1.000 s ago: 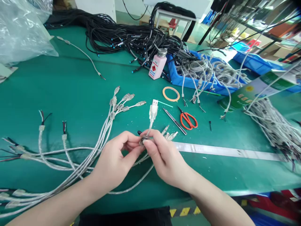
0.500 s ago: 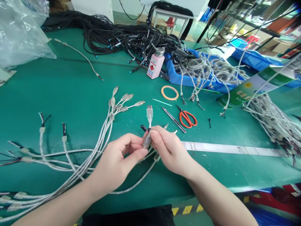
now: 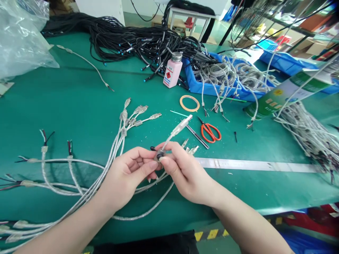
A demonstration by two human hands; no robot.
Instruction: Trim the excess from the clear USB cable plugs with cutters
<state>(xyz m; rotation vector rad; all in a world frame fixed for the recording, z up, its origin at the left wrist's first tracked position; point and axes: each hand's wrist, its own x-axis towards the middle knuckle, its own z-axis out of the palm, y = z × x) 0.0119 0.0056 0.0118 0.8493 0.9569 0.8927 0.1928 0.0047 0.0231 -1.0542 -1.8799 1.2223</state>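
Observation:
Both hands meet at a clear-jacketed USB cable [image 3: 181, 126], its metal plug pointing up and to the right. My left hand [image 3: 127, 176] is closed, pinching the thick clear lump on the cable below the plug. My right hand [image 3: 186, 173] is closed too, thumb and fingertips pressing a small black piece [image 3: 160, 155] against that lump. What the black piece is cannot be made out. Left of the hands lies a bundle of similar USB cables [image 3: 109, 162], with plugs at the top and bare wires at the left. More plugs [image 3: 193, 150] show behind my right hand.
Orange-handled scissors [image 3: 211, 132], a cutter knife [image 3: 197, 135], a tape ring [image 3: 190, 103] and a steel ruler [image 3: 246, 165] lie on the green mat. Behind stand a pink bottle [image 3: 172, 70] and a blue bin [image 3: 193, 84] of cables. Black cables [image 3: 113, 38] heap at the back.
The plug has swung from upright to leaning right. Both hands have shifted slightly left, and the fingers have closed in around the lump and the black piece.

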